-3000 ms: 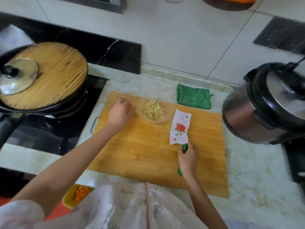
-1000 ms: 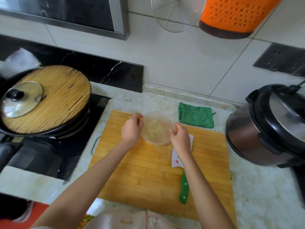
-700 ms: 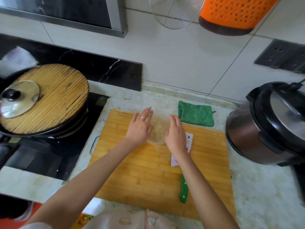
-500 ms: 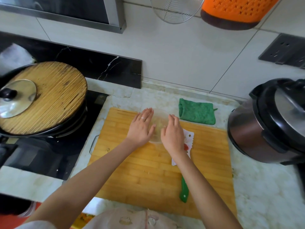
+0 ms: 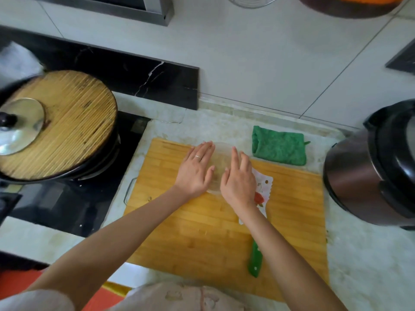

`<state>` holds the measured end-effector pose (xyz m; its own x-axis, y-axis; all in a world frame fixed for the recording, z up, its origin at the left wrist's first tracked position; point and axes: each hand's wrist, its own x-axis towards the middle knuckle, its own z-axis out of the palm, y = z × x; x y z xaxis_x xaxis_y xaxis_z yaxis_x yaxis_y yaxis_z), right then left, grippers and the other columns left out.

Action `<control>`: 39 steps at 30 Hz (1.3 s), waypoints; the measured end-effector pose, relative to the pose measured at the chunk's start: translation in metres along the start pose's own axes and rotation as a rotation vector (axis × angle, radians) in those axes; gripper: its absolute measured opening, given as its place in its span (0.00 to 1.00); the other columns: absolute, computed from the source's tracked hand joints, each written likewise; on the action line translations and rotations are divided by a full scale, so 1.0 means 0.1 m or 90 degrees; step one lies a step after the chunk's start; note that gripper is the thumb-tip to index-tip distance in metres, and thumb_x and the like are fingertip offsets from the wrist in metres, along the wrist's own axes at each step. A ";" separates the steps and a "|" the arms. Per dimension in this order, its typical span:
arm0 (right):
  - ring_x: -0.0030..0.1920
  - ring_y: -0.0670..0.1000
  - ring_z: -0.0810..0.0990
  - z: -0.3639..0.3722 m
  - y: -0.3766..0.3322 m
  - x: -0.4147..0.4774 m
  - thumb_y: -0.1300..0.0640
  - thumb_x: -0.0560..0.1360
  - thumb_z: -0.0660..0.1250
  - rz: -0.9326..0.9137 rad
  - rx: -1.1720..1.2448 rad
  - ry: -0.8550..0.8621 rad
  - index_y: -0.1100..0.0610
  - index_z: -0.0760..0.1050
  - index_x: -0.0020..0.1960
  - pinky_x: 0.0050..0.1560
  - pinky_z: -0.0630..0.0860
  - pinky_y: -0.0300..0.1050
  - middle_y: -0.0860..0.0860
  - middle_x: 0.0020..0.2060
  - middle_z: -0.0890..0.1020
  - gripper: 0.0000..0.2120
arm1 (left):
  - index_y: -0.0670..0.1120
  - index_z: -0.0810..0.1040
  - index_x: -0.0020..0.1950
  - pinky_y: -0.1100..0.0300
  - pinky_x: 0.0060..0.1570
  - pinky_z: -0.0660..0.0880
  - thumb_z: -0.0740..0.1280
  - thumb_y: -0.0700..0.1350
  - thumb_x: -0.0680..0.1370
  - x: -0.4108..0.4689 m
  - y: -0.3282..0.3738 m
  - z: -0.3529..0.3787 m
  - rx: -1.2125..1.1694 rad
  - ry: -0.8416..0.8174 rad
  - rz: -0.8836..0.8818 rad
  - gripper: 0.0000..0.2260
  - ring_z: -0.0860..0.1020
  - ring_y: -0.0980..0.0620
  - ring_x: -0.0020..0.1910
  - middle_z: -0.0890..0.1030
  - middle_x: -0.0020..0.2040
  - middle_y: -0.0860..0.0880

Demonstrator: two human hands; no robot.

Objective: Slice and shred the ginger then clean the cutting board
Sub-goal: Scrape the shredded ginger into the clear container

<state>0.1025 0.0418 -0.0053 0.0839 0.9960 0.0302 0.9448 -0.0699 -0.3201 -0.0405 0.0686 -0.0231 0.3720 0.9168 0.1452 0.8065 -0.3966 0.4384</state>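
**Bamboo board, clear bowl between two flat hands**

Clear plastic is the hardest thing to read here: the small round transparent bowl [image 5: 221, 153] shows only as a blurred strip between the hands, and its contents are no more than a pale smear. The left hand [image 5: 195, 171], with a thin ring on one finger, lies flat with its fingers straight and together, pointing far. The right hand [image 5: 239, 180] mirrors it, with its fingers straight and slightly spread. Neither hand curls round anything. They flank the bowl left and right and seem to rest against its sides, though the blur leaves the contact uncertain. Both forearms reach in from the near edge and converge.

The bowl sits on the far half of the rectangular bamboo cutting board [image 5: 202, 239], whose long axis runs left to right. The right wrist hides the middle of the white cleaver with a red rose print and a green handle [image 5: 254, 259]. It lies flat on the board, handle near, blade pointing far and leaning slightly right.

A folded green cloth [image 5: 278, 149] lies on the pale marble counter [image 5: 370, 265] just beyond the board's far right corner. A dark steel electric cooker [image 5: 370, 176] is cut off at the right edge. On the left, a black wok under a round bamboo lid [image 5: 67, 122] is cropped.
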 end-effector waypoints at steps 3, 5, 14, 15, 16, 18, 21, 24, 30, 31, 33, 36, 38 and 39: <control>0.60 0.57 0.71 -0.11 -0.04 0.04 0.53 0.78 0.55 -0.019 -0.056 -0.060 0.61 0.54 0.76 0.47 0.75 0.47 0.58 0.66 0.65 0.29 | 0.40 0.64 0.74 0.47 0.73 0.56 0.48 0.55 0.80 -0.01 -0.01 -0.03 0.015 -0.032 -0.002 0.28 0.62 0.46 0.74 0.66 0.74 0.43; 0.56 0.55 0.73 -0.19 -0.08 0.08 0.51 0.78 0.56 -0.014 -0.096 -0.088 0.61 0.53 0.75 0.43 0.72 0.44 0.57 0.65 0.64 0.28 | 0.42 0.61 0.76 0.47 0.74 0.48 0.46 0.58 0.80 0.01 -0.03 -0.07 0.043 -0.046 0.011 0.29 0.59 0.48 0.75 0.62 0.76 0.45; 0.56 0.57 0.77 -0.37 -0.17 -0.25 0.50 0.80 0.55 0.097 -0.150 -0.176 0.61 0.56 0.71 0.43 0.71 0.47 0.57 0.60 0.74 0.24 | 0.41 0.65 0.74 0.45 0.69 0.62 0.49 0.53 0.80 -0.38 0.19 -0.13 -0.099 0.103 -0.247 0.26 0.65 0.45 0.73 0.65 0.74 0.43; 0.62 0.57 0.73 -0.31 -0.14 -0.29 0.51 0.80 0.55 0.038 -0.133 -0.132 0.60 0.55 0.73 0.51 0.72 0.49 0.57 0.65 0.71 0.25 | 0.40 0.63 0.75 0.45 0.70 0.61 0.47 0.54 0.80 -0.43 0.21 -0.09 -0.074 0.086 -0.232 0.27 0.62 0.46 0.74 0.64 0.75 0.43; 0.68 0.56 0.68 -0.25 -0.12 -0.31 0.53 0.80 0.56 -0.029 -0.102 -0.095 0.59 0.55 0.75 0.62 0.69 0.50 0.57 0.69 0.67 0.26 | 0.39 0.63 0.75 0.45 0.71 0.61 0.46 0.54 0.80 -0.46 0.21 -0.06 -0.051 0.074 -0.214 0.28 0.60 0.46 0.75 0.63 0.75 0.43; 0.76 0.54 0.56 -0.11 -0.08 -0.31 0.56 0.80 0.55 -0.128 -0.037 -0.062 0.59 0.53 0.77 0.74 0.56 0.49 0.55 0.76 0.58 0.28 | 0.38 0.63 0.74 0.45 0.71 0.61 0.46 0.53 0.81 -0.46 0.20 -0.04 -0.028 0.069 -0.203 0.28 0.61 0.45 0.75 0.64 0.75 0.41; 0.76 0.49 0.48 0.04 -0.06 -0.32 0.52 0.80 0.46 -0.130 0.002 -0.056 0.60 0.51 0.77 0.76 0.50 0.46 0.52 0.77 0.52 0.27 | 0.37 0.64 0.74 0.44 0.71 0.61 0.47 0.51 0.80 -0.42 0.20 -0.05 -0.027 0.054 -0.189 0.27 0.62 0.44 0.74 0.65 0.74 0.41; 0.76 0.47 0.46 0.11 -0.08 -0.34 0.51 0.79 0.42 -0.116 0.007 -0.041 0.59 0.52 0.77 0.74 0.44 0.39 0.51 0.77 0.52 0.28 | 0.37 0.64 0.74 0.44 0.71 0.61 0.49 0.50 0.79 -0.43 0.18 -0.04 -0.029 0.050 -0.170 0.27 0.63 0.43 0.74 0.64 0.74 0.40; 0.76 0.52 0.50 0.14 -0.07 -0.30 0.51 0.77 0.45 -0.112 0.056 -0.031 0.60 0.55 0.77 0.73 0.44 0.39 0.53 0.77 0.55 0.29 | 0.39 0.61 0.76 0.39 0.70 0.57 0.50 0.55 0.76 -0.43 0.17 -0.04 -0.011 0.000 -0.186 0.31 0.64 0.41 0.72 0.61 0.76 0.42; 0.76 0.53 0.51 0.12 -0.08 -0.31 0.50 0.77 0.45 -0.111 0.053 -0.041 0.60 0.55 0.77 0.73 0.44 0.40 0.53 0.77 0.55 0.30 | 0.39 0.61 0.76 0.38 0.70 0.56 0.50 0.56 0.76 -0.43 0.16 -0.05 -0.003 -0.005 -0.185 0.32 0.64 0.41 0.72 0.60 0.76 0.42; 0.76 0.54 0.52 0.09 -0.09 -0.32 0.48 0.77 0.46 -0.118 0.044 -0.050 0.60 0.55 0.76 0.74 0.47 0.43 0.53 0.77 0.55 0.31 | 0.40 0.61 0.76 0.37 0.71 0.50 0.50 0.60 0.76 -0.43 0.15 -0.04 0.023 0.000 -0.183 0.34 0.61 0.41 0.74 0.59 0.77 0.43; 0.76 0.55 0.53 0.08 -0.07 -0.29 0.48 0.78 0.47 -0.122 0.003 -0.070 0.58 0.55 0.77 0.74 0.56 0.54 0.54 0.77 0.54 0.29 | 0.39 0.63 0.74 0.38 0.70 0.37 0.50 0.60 0.76 -0.43 0.17 -0.05 0.131 0.023 -0.145 0.34 0.54 0.44 0.77 0.57 0.77 0.41; 0.76 0.58 0.55 0.09 -0.06 -0.30 0.51 0.78 0.52 -0.128 -0.009 -0.061 0.57 0.58 0.76 0.72 0.60 0.57 0.56 0.76 0.56 0.27 | 0.37 0.65 0.73 0.37 0.72 0.41 0.50 0.59 0.77 -0.49 0.21 -0.03 0.158 0.017 -0.116 0.33 0.55 0.43 0.76 0.59 0.77 0.40; 0.75 0.59 0.56 0.09 -0.08 -0.32 0.54 0.77 0.56 -0.122 -0.014 -0.062 0.56 0.59 0.75 0.72 0.61 0.57 0.57 0.76 0.56 0.27 | 0.37 0.66 0.73 0.37 0.72 0.48 0.50 0.57 0.77 -0.52 0.22 -0.01 0.143 0.007 -0.108 0.32 0.58 0.42 0.76 0.60 0.76 0.40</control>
<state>0.0896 0.0110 -0.0128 -0.1283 0.9917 -0.0041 0.9472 0.1213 -0.2967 -0.0429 0.0119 -0.0199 0.2187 0.9710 0.0964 0.9389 -0.2363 0.2500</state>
